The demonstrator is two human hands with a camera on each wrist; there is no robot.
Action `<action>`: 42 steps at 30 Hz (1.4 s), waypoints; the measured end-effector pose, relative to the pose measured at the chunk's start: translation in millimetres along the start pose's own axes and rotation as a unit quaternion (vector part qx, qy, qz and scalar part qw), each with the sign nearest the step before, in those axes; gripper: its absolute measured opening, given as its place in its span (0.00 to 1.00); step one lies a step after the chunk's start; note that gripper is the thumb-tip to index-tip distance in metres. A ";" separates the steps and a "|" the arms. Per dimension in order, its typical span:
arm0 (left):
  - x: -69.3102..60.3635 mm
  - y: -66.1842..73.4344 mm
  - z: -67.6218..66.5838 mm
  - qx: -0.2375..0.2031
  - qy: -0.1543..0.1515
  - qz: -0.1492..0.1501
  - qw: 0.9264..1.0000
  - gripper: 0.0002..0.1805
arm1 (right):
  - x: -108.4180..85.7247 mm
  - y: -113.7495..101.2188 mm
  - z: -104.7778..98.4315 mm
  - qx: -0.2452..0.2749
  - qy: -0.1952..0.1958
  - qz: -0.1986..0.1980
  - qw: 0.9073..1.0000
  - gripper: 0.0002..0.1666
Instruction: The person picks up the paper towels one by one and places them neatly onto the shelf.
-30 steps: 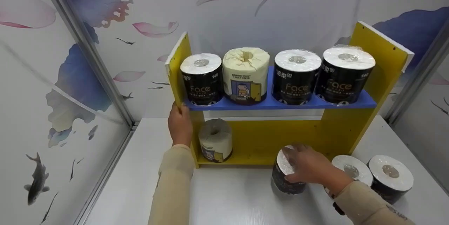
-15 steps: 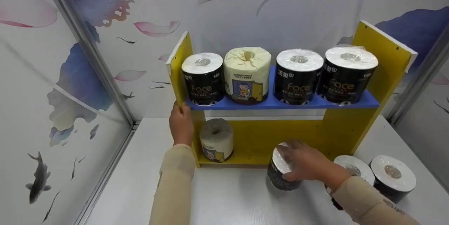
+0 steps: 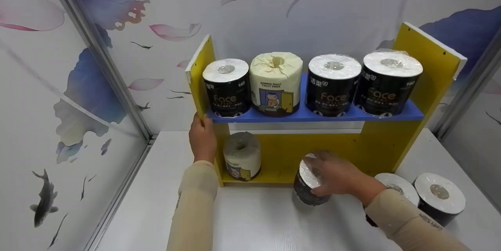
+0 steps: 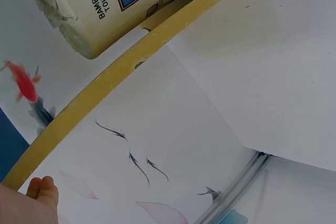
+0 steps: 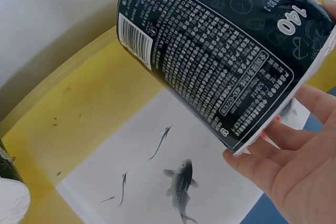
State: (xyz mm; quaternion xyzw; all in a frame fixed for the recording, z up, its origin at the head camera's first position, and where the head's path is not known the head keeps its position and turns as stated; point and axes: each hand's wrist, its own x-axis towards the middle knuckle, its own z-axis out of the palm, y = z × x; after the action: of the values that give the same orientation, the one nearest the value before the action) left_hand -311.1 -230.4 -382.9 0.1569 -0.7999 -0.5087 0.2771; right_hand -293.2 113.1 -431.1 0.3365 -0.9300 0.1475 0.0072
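Observation:
In the head view my right hand (image 3: pixel 338 174) holds a black-wrapped roll (image 3: pixel 307 188) by its white top, tilted, in front of the lower shelf. The right wrist view shows the fingers of my right hand (image 5: pixel 294 156) around the top end of that roll (image 5: pixel 220 51). My left hand (image 3: pixel 202 139) grips the left side panel of the yellow shelf unit (image 3: pixel 199 71) just below the blue shelf (image 3: pixel 274 118). A cream roll (image 3: pixel 242 157) stands at the left of the lower shelf, near my left forearm.
Along the blue shelf stand a black roll (image 3: pixel 226 90), a cream roll (image 3: pixel 276 82) and two more black rolls (image 3: pixel 332 86). Two rolls (image 3: pixel 440 196) stand on the white table (image 3: pixel 156 196) at the right, beside my right forearm. Patterned walls (image 3: pixel 242 27) surround the table.
The roll in my right hand has moved left and a little towards the shelf unit. My left hand keeps its hold on the side panel.

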 end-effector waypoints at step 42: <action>-2.1 2.7 -0.2 0.011 -0.002 -0.008 1.000 0.22 | 55.3 -5.6 10.2 -0.037 0.024 -0.086 0.995 0.48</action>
State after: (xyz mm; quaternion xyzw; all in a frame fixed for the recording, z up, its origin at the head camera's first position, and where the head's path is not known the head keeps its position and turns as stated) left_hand -309.3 -228.3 -381.1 0.1650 -0.8046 -0.5024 0.2701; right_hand -331.5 71.7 -433.1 0.4111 -0.9021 0.1196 0.0549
